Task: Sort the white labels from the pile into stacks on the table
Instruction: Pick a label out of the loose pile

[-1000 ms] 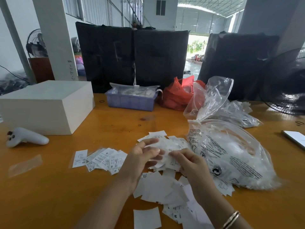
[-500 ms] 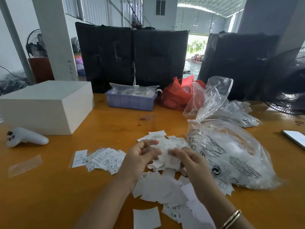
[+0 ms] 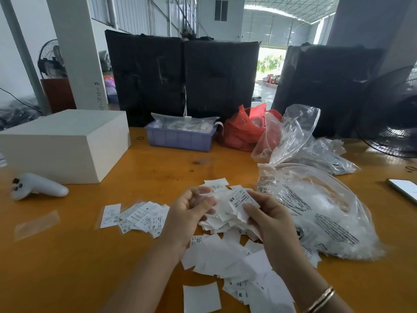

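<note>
Glossy wooden table (image 3: 67, 267), hands fanning papery labels (image 3: 234, 206)

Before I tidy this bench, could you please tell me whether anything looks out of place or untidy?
The sorted white paper labels left of the left hand lie fanned and askew, not squared. One blank white square sits apart at the near edge. A white handheld controller lies on the orange wooden table.

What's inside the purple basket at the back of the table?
The purple basket holds clear plastic bags with printed white pieces inside, heaped above its rim. Anything beneath them is hidden by its walls.
</note>
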{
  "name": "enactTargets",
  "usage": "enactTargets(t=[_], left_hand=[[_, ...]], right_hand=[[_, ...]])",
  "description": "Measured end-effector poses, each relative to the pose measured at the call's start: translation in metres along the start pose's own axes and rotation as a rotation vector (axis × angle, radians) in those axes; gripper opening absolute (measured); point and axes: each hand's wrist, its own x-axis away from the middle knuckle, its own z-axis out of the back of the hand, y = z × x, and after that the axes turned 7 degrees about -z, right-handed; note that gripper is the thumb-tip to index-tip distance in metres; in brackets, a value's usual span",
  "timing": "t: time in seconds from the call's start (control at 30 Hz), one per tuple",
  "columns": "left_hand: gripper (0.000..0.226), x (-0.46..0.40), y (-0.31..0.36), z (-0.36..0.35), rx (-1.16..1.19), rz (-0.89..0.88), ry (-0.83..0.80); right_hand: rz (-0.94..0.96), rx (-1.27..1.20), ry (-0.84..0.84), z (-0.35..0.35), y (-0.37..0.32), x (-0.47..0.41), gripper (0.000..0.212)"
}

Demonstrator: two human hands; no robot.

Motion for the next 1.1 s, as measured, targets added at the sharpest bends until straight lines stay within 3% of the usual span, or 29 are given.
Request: enactTargets(t=[0.23, 0.47, 0.6, 0.73, 0.87, 1.1], left_hand=[[0.023, -0.001, 0.001, 0.002, 0.143, 0.058, 0.006], [0.028, -0.001, 0.000, 0.001, 0.156, 0.074, -0.006], [0.042, -0.001, 0.000, 0.002, 0.184, 0.062, -0.006], [0.030, -0.002, -0.002, 0.001, 0.169, 0.057, -0.007], [0.020, -0.002, -0.005, 0.001, 0.113, 0.037, -0.010], [0.026, -0.002, -0.007, 0.001, 0.164, 0.058, -0.013]], right_hand=[[-0.028, -0.171, 0.002, 0.005, -0.003, 0.000, 0.021], [-0.015, -0.054, -0.019, -0.003, -0.002, 0.003, 0.026], [-0.030, -0.128, -0.018, 0.000, -0.002, 0.002, 0.023], [-0.046, -0.213, -0.035, 0.003, -0.002, 0.001, 0.023], [-0.046, -0.162, -0.071, -0.003, 0.001, 0.004, 0.025], [-0.060, 0.035, -0.083, -0.011, 0.005, 0.007, 0.033]])
